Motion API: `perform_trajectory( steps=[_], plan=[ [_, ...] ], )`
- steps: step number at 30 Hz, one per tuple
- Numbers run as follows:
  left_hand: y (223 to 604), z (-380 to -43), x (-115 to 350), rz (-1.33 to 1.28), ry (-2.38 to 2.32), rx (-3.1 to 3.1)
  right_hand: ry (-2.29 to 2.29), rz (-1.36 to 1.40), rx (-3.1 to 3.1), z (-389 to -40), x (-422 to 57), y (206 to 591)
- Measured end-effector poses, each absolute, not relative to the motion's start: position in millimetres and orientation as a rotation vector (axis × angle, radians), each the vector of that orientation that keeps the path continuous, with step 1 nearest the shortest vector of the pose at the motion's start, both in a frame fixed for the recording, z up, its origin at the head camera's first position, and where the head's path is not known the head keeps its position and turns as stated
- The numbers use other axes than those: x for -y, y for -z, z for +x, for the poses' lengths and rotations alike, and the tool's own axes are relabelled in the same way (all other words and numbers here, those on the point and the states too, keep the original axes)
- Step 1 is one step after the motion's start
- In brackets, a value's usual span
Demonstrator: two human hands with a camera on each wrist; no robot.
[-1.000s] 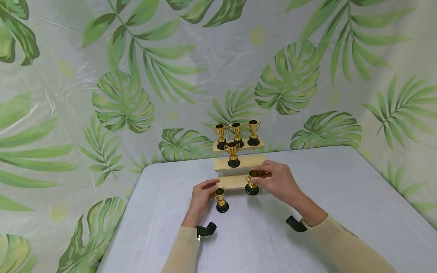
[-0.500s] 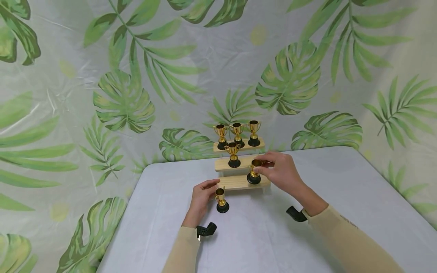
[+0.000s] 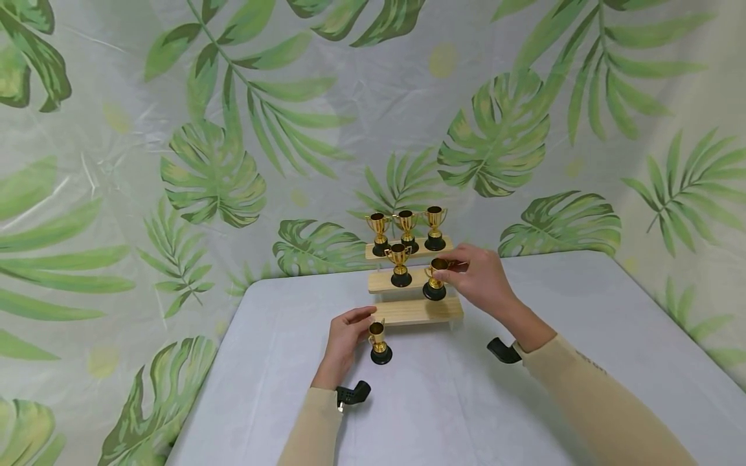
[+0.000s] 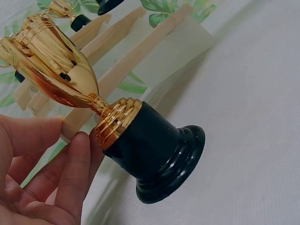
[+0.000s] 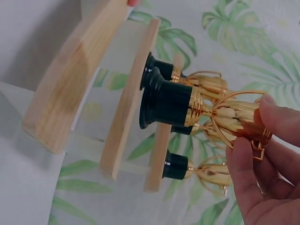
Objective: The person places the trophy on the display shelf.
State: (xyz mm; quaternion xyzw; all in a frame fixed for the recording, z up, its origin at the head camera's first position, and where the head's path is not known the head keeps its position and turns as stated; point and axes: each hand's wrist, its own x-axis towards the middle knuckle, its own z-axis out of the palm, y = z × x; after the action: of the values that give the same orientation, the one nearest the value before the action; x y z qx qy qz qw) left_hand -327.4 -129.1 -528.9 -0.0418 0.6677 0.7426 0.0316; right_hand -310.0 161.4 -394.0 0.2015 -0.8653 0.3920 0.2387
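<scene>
My right hand point(image 3: 479, 278) pinches a small gold trophy cup point(image 5: 164, 98) by its bowl and handle. The trophy is upright, its black base close over the right part of the middle plank point(image 5: 123, 119). My left hand point(image 3: 344, 333) holds the left end of the lowest plank point(image 3: 416, 312) of a three-tier wooden display stand between thumb and fingers. Just in front of that hand, another trophy point(image 4: 154, 145) stands on the table. One trophy point(image 3: 401, 278) occupies the middle tier, left of the held one. On the top tier point(image 3: 418, 254) three trophies point(image 3: 434, 239) stand in a row.
A white cloth covers the table point(image 3: 559, 310). Clear supports point(image 5: 126, 49) join the planks. Behind the stand hangs a leaf-patterned curtain point(image 3: 326, 162). Each wrist carries a black camera mount point(image 3: 353, 393).
My right hand has raised the trophy and moved it away from me, from in front of the lowest plank to the middle one. The left hand has stayed in place.
</scene>
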Motion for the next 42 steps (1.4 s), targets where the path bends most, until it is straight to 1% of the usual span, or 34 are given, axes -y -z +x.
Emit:
perform_trajectory(
  steps=[31,42],
  plan=[
    [530.9,-328.0,128.8,-0.115,-2.297,-2.054,-1.009,0.506,2.478,-358.0,-154.4,381.9],
    [532.7,-330.3,130.5,-0.065,-2.305,-2.034,-0.959,0.533,2.496,-369.4,-152.0,386.7]
  ],
)
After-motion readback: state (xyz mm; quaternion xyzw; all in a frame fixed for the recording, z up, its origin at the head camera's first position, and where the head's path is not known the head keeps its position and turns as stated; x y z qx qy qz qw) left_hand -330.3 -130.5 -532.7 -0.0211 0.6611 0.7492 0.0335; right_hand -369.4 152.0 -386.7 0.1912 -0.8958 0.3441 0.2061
